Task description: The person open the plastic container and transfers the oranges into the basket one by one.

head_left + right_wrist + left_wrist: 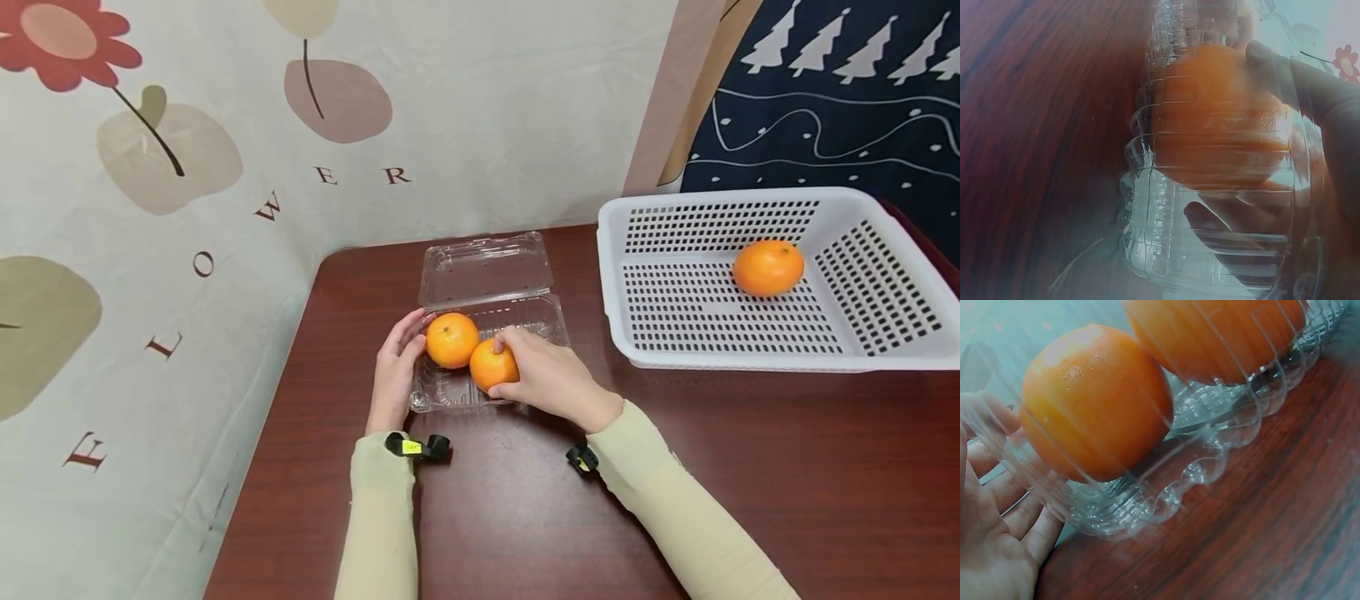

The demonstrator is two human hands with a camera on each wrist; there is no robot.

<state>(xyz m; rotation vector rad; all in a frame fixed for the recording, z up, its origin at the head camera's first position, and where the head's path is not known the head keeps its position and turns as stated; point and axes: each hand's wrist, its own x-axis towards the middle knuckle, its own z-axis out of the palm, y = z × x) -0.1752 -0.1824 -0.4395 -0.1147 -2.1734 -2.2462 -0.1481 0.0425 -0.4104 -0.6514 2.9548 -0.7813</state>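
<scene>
My right hand (551, 375) grips an orange (491, 367) inside a clear plastic clamshell container (450, 398), thumb and fingers around the fruit. The right wrist view shows this orange (1216, 125) through the ribbed wall, with the thumb on it and fingers beneath. A second orange (452, 340) sits beside it in the container's left half. My left hand (393, 371) rests against the container's left side; in the left wrist view its fingers (1013, 500) lie relaxed along the outer wall. The container's lid (483, 271) is folded back.
A white perforated basket (626, 325) stands to the right on the brown table (510, 517), with one orange (768, 268) in it. A flower-printed cloth (480, 125) hangs behind the table and along its left, and a dark tree-patterned cloth (817, 125) at the back right.
</scene>
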